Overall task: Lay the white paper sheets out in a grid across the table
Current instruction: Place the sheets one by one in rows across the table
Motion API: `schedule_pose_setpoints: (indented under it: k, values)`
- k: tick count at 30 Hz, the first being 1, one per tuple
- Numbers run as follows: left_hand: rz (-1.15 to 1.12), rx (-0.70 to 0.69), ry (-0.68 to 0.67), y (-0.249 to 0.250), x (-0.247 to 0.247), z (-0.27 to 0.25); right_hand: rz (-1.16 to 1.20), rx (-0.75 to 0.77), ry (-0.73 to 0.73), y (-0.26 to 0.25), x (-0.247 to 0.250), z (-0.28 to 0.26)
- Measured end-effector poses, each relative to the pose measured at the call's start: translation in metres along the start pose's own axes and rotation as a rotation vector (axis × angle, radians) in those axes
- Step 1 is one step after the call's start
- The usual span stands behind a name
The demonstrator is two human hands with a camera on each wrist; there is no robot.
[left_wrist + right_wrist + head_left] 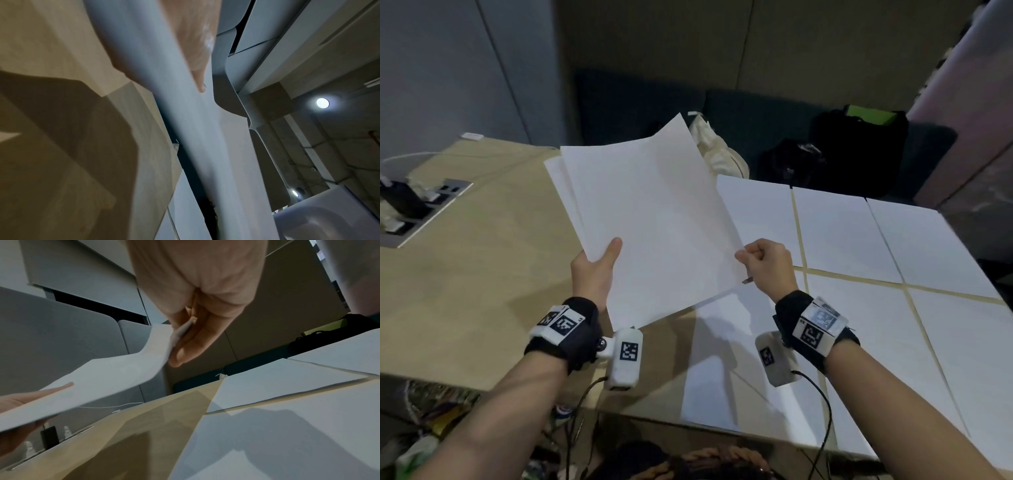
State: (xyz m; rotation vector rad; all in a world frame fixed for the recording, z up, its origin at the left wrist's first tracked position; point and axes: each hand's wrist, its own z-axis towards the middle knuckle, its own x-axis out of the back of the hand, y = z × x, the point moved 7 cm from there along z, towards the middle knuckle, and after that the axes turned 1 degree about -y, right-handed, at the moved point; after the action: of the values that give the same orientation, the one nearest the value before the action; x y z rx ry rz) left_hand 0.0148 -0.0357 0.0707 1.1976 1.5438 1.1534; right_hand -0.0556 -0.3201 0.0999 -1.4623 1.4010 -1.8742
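Stack of white sheets (pixel 650 219) held above wooden table (pixel 476 274), left hand (pixel 594 270) gripping its near edge, thumb on top. Right hand (pixel 767 263) pinching top sheet's corner. Roughly 6 laid sheets (pixel 842 236) gridded at right.

Six sheets (pixel 839 236) lie flat on the worktop (pixel 482 274), at right of the frame. One stack (pixel 654 219) is held up. Two hands, two black bags (pixel 859 144).

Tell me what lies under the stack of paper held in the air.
Under the held stack: bare table and part of a laid sheet. What the stack covers cannot be seen.
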Motion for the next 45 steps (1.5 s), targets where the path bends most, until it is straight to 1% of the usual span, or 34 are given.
schedule_pose_setpoints:
  k: [6, 10, 12, 20, 25, 29, 34, 37, 39, 42, 45]
  values:
    - [0.026, -0.001, 0.001, 0.009, 0.016, 0.032, 0.071, -0.05, 0.066, -0.009, -0.017, 0.027]
    - [0.053, -0.017, 0.044, 0.014, 0.045, 0.05, 0.225, -0.2, 0.135, 0.003, -0.032, 0.053]
    - [0.06, -0.012, 0.074, 0.014, 0.062, 0.058, 0.266, -0.259, 0.156, 0.009, -0.043, 0.063]
    - [0.066, 0.027, 0.178, 0.012, 0.123, 0.087, 0.171, -0.379, 0.135, 0.009, -0.086, 0.085]
    - [0.05, 0.036, 0.244, 0.013, 0.153, 0.102, 0.142, -0.422, 0.138, 0.005, -0.104, 0.094]
    - [0.033, 0.041, 0.259, 0.014, 0.165, 0.11, 0.107, -0.433, 0.126, 0.005, -0.115, 0.1]
    - [0.003, 0.045, 0.251, 0.015, 0.167, 0.115, 0.02, -0.427, 0.116, 0.01, -0.124, 0.108]
    - [0.002, 0.048, 0.239, 0.014, 0.164, 0.117, -0.087, -0.442, 0.066, 0.008, -0.13, 0.106]
    - [-0.001, 0.057, 0.223, 0.012, 0.161, 0.119, -0.304, -0.421, -0.012, 0.001, -0.132, 0.101]
    - [-0.002, 0.076, 0.206, 0.009, 0.157, 0.122, -0.716, -0.264, -0.102, -0.014, -0.134, 0.095]
    - [-0.001, 0.079, 0.193, 0.007, 0.152, 0.124, -0.887, -0.01, -0.152, -0.031, -0.148, 0.09]
